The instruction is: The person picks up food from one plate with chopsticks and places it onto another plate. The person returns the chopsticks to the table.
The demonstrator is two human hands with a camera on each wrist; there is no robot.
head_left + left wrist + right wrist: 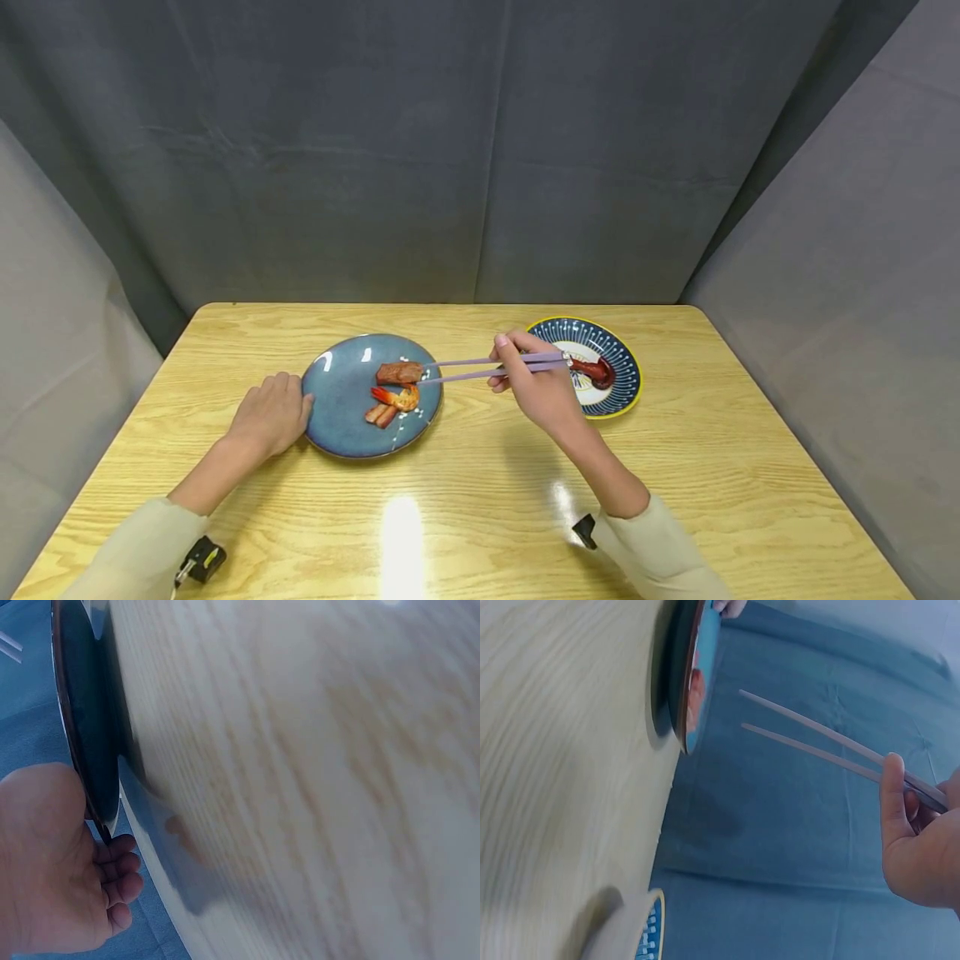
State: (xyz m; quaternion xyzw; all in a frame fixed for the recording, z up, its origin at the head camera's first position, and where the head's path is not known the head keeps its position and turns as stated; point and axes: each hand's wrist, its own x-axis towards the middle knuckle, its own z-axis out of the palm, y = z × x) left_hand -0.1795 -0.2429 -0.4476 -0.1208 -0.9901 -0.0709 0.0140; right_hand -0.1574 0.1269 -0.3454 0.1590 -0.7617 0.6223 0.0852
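Observation:
My left hand grips the left rim of a blue plate; in the left wrist view its fingers curl at the plate edge. On that plate lie a brown piece of meat, a shrimp and a small piece of bacon. Purple chopsticks are held in my right hand and point left. Their tips appear beside the meat in the head view, but the right wrist view shows them parted in the air, away from the plate, with nothing between them.
A patterned blue-and-white plate with a yellow rim stands on the right, partly behind my right hand. On it lies a glossy dark red piece of food. Grey cloth hangs behind the wooden table and at its sides.

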